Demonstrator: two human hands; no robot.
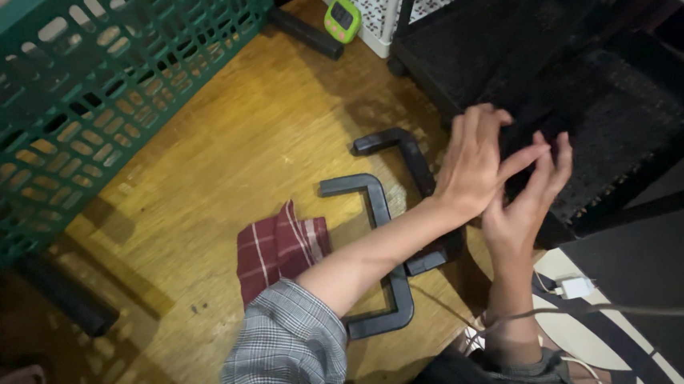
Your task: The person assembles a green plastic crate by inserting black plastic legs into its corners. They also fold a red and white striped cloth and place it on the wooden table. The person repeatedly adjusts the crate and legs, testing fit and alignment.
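Your left hand and right hand are spread open, empty, fingers overlapping above the black mesh rack at three o'clock. It looks rigid and fairly heavy; grip its frame edge. Two black U-shaped brackets lie on the floor at nine o'clock.

Worn wooden floor beside a green crate.
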